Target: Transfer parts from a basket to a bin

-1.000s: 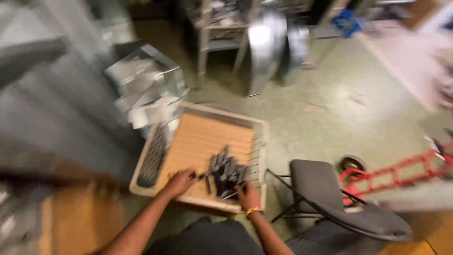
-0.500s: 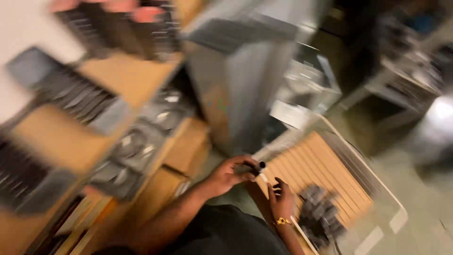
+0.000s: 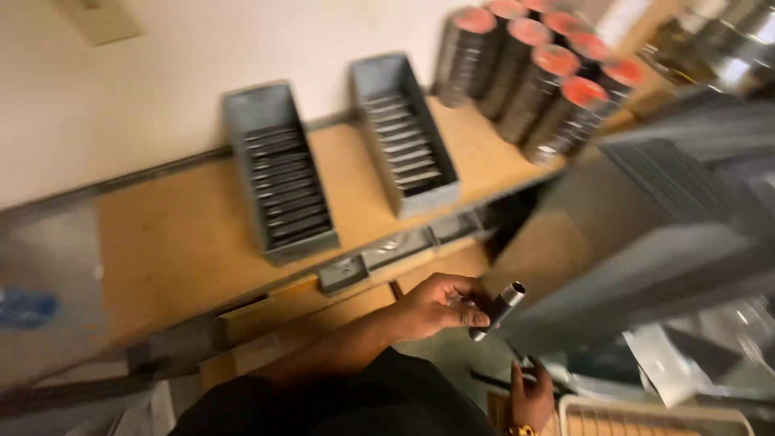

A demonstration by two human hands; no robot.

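Fingers (image 3: 464, 316) of the left hand (image 3: 436, 307) wrap around a short dark metal pipe piece with a bright threaded end (image 3: 499, 307), holding it out in front of the body, beside the slanted grey metal cabinet (image 3: 646, 234). So one piece is picked up and in the grip, and it is not yet set down anywhere that shows. The right hand (image 3: 529, 396) hangs low at the bottom edge, with a gold bracelet (image 3: 521, 430) at the wrist, just above the rim of the pale tray (image 3: 654, 408); whether its fingers are spread or closed on anything I cannot tell, since the picture is blurred there.

From the head view, the wooden shelf (image 3: 186, 234) ahead carries two long grey metal bins (image 3: 278, 173), each already lined with rows of dark pieces, and a stack of dark cylinders with red ends (image 3: 541, 73) at the far end. Judging by this, some sorting into bins is done, the held piece is on its way, and its place is not plain from the picture.
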